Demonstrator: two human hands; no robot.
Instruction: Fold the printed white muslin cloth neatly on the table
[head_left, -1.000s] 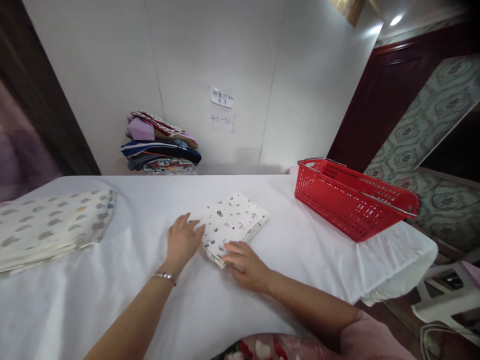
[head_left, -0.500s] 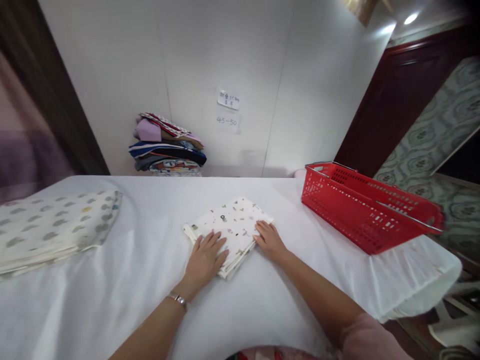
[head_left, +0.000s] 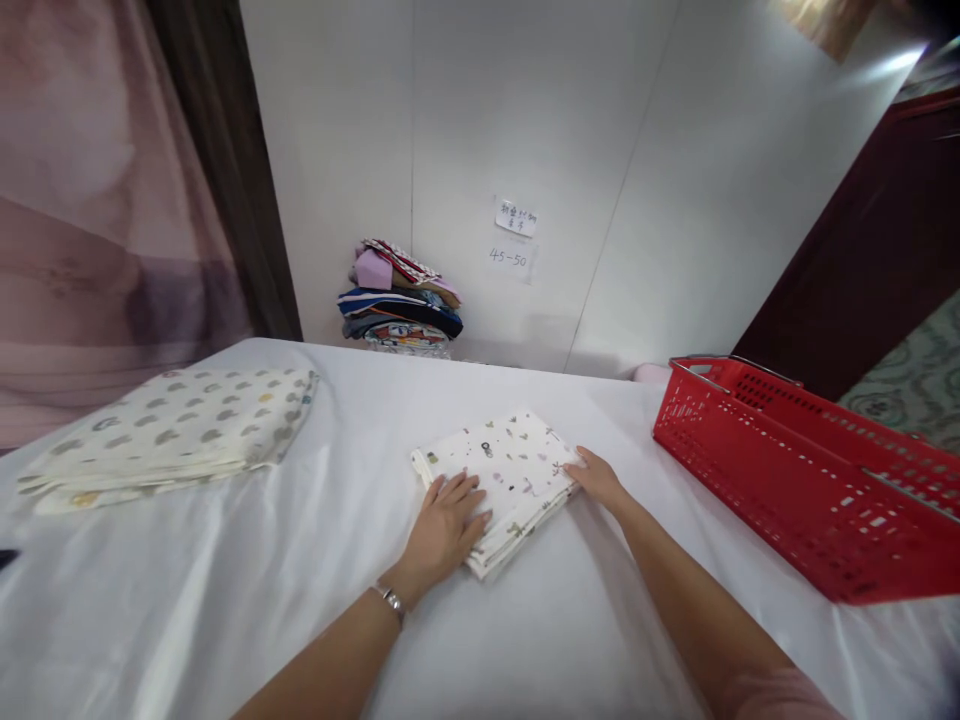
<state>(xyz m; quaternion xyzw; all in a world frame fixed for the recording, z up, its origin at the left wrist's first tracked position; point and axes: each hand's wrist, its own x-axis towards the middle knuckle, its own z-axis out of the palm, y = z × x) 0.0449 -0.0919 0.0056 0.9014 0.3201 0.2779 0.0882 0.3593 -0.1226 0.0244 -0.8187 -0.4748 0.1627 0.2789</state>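
A small folded white cloth with tiny printed figures lies in the middle of the white-covered table. My left hand rests flat on its near left part, fingers spread, a bracelet on the wrist. My right hand touches the cloth's right edge with its fingers stretched out along it. Neither hand holds anything.
A larger folded cloth with grey spots lies at the table's left. A red plastic basket stands at the right. A stack of folded coloured fabrics sits against the white wall, beside two paper notes.
My view has swung to the left. My left hand has come off the cloth's left edge onto its top, and my right hand has gone from the near edge to the right edge.
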